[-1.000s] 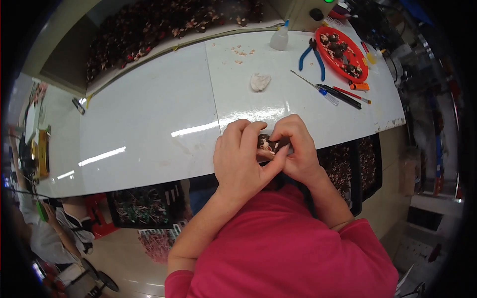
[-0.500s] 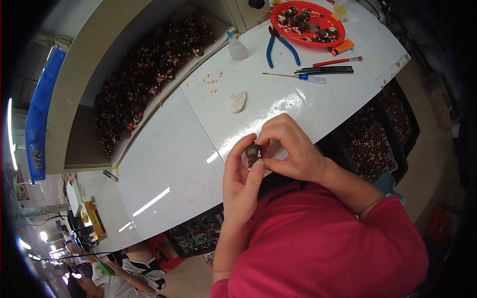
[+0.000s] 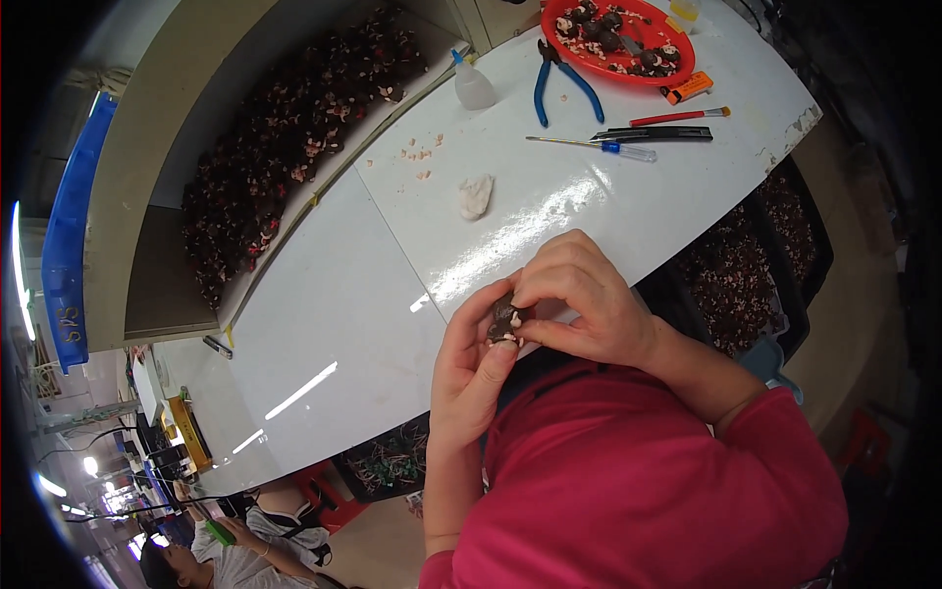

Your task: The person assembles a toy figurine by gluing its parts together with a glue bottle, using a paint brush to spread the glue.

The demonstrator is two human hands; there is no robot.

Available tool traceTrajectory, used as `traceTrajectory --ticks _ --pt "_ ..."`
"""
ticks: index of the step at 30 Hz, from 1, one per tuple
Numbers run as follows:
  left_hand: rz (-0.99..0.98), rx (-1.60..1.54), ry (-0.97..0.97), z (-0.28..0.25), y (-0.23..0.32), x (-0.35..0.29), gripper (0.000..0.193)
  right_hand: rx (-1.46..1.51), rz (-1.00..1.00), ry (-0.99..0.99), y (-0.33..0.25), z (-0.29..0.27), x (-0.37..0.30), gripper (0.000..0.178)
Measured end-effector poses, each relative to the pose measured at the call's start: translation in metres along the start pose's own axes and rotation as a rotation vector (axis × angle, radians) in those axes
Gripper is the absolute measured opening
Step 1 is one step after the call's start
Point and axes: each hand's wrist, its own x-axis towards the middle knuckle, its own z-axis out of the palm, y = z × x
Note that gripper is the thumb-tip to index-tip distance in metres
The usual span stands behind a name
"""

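A small dark brown figurine [image 3: 506, 316] with pale pink bits on it is held just above the table's near edge. My left hand [image 3: 471, 373] grips it between thumb and fingers, the thumb pressed along its lower end. From the other side my right hand [image 3: 589, 304] is closed, with thumb and forefinger at the figurine's right side. Whether a small loose piece sits between those fingertips is hidden. A crumpled white cloth or tissue [image 3: 477, 196] lies on the table beyond my hands, with pink crumbs [image 3: 417, 152] scattered past it.
On the white table [image 3: 324, 265] are pliers [image 3: 569, 83], a screwdriver [image 3: 628, 151], a cutter knife [image 3: 657, 133], a brush [image 3: 682, 116], a squeeze bottle [image 3: 474, 86] and a red plate [image 3: 613, 69] of brown pieces. A trough [image 3: 294, 147] holds many more. Black bins [image 3: 736, 285] stand right. Another person [image 3: 235, 550] sits lower left.
The figurine has been turned in my fingers, so its pale pink bits now face up more. My left hand has shifted slightly left; the whole view has moved a little.
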Motion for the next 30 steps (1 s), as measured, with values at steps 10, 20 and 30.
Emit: traceTrajectory --ticks 10,20,30 --pt "-0.027 -0.08 -0.012 0.006 -0.001 0.007 0.053 0.01 0.006 -0.003 0.004 -0.007 0.001 0.038" --pt "0.022 -0.158 -0.008 0.004 -0.006 0.011 0.05 -0.002 0.017 0.031 0.006 -0.01 0.003 0.04" --pt "-0.004 -0.167 0.121 0.01 0.0 0.012 0.049 0.012 0.125 -0.002 0.006 -0.007 0.004 0.033"
